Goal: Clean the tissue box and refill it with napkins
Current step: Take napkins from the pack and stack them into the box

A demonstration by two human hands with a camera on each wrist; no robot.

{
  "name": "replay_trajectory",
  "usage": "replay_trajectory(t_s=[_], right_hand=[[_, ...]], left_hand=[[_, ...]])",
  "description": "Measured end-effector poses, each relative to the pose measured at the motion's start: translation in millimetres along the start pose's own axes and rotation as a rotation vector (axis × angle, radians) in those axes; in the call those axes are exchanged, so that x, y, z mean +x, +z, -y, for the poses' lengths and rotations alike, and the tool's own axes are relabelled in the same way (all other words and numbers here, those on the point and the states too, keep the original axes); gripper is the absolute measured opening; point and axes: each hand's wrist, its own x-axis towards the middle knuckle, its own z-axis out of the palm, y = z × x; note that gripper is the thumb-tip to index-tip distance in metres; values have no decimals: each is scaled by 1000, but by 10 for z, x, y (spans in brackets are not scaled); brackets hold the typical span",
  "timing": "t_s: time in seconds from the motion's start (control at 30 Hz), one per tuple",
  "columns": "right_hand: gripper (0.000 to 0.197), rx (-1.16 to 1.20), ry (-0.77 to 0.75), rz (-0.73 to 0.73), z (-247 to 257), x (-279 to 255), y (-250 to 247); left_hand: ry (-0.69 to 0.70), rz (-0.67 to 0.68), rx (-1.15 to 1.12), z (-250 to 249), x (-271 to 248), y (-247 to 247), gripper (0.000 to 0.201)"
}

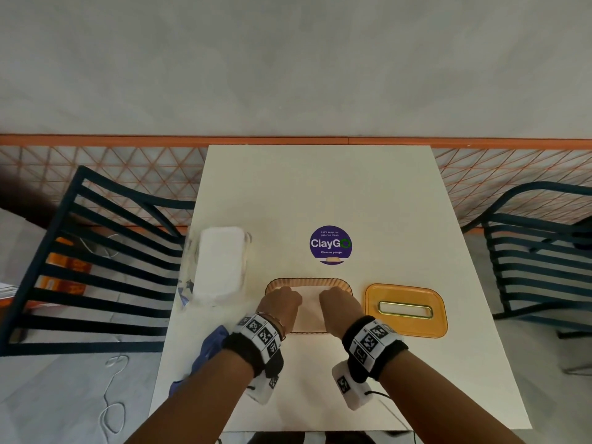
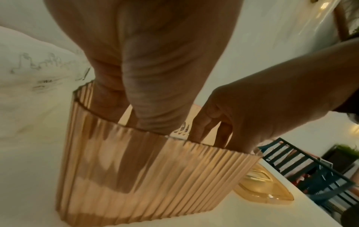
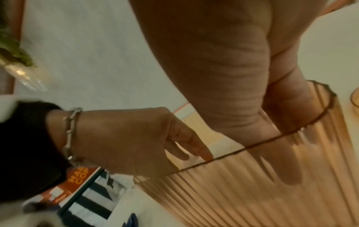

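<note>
I press napkins into the box
Left hand and right hand inside, fingers straight, to flatten them; lid set right, clear.

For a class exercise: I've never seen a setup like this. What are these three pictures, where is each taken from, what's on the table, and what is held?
There is no machine: the grips are a person's bare hands. The big picture comes from a camera worn on the head. The other two come from cameras strapped to each wrist, looking along the hand. On the white table are a ribbed amber tissue box, open, its slotted lid to the right, a wrapped pack of white napkins to the left, a blue cloth near the left edge and a ClayGo sticker. The left grip and right grip both reach into the box with straight fingers. Whether they hold anything is hidden.
</note>
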Motion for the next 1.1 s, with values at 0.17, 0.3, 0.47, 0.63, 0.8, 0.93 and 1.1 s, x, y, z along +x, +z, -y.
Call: replay_trajectory(t_s=[0.17,0.3,0.47,0.63,0.8,0.93,1.1], right_hand=[[31,29,2,4,7,-6,24],[29,109,-6,-43,-32,-30,-41],[24,214,13,-364,-199,-149,-195],[38,294,111,-413,-362,-187,-143],[37,338,142,-403,-396,-197,-48],[38,336,157,-402,-367,-210,-50],[38,336,173,-380,-366,-230,-51]], left_hand=[[13,-2,-24,-16,-48,-85,54],[-1,-224,-300,65,-230,-308,35],[-341,-649,-615,794,-431,-581,15],[-698,-428,-582,1477,-168,-348,80],[-746,-396,-529,1439,-78,-235,93],[-790,-406,-577,1435,-54,-218,95],[-810,-366,-643,1484,-43,-193,103]])
